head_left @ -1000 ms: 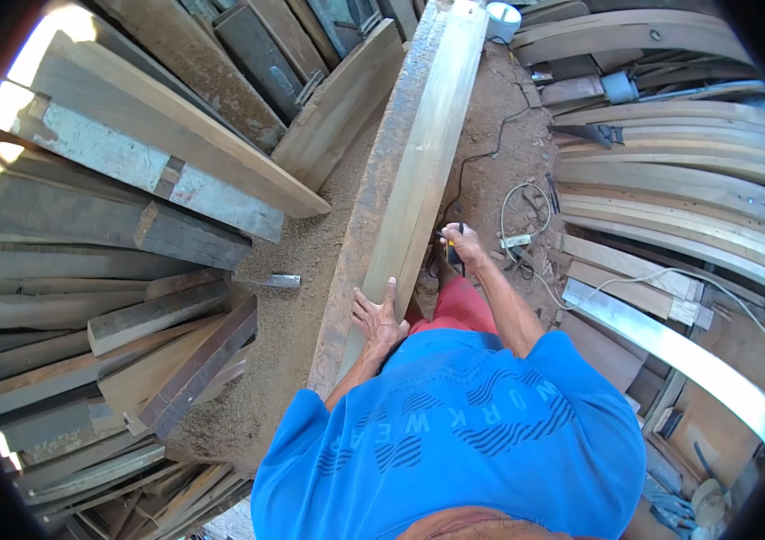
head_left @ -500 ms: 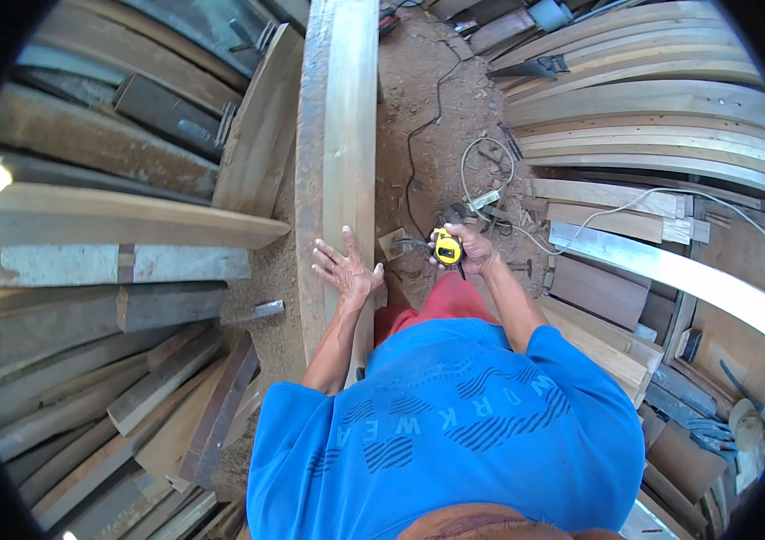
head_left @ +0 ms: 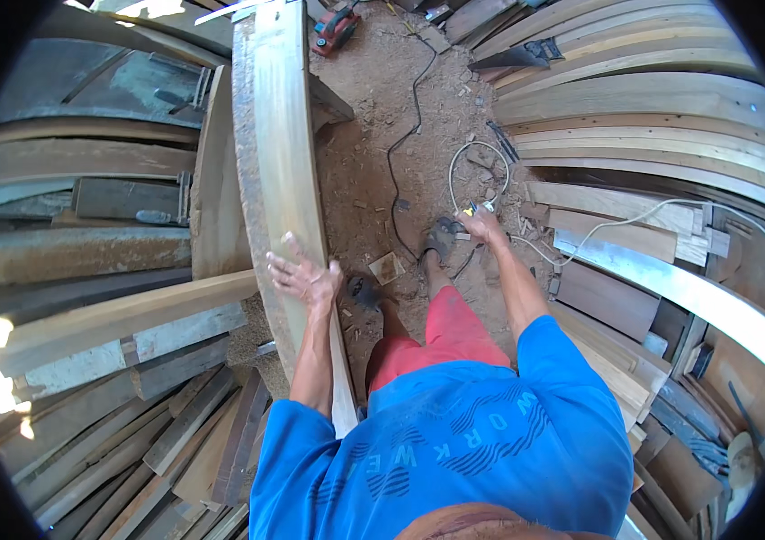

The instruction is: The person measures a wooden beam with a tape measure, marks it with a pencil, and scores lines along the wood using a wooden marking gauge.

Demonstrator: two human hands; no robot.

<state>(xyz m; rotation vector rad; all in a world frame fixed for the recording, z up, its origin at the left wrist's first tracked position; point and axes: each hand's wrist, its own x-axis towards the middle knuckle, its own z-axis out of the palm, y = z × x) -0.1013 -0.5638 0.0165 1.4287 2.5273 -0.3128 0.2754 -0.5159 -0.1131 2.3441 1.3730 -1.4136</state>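
Head view: the left hand [head_left: 304, 276] lies spread on the long plank [head_left: 279, 180], seemingly steadying it. The right hand [head_left: 481, 222] reaches low; its grip pinches a small yellow thing [head_left: 470, 211].

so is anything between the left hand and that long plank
Nothing visible: the left hand lies flat on the long plank, fingers spread. The right hand is down by the foot, holding something small and yellow.

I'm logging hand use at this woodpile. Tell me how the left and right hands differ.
The left hand lies open, fingers spread, flat on the long pale plank; the right hand is curled around a small yellow object that is mostly hidden. The left hand sits on raised wood, while the right hand reaches lower, toward the sawdust floor near the white cable. Both are bare.
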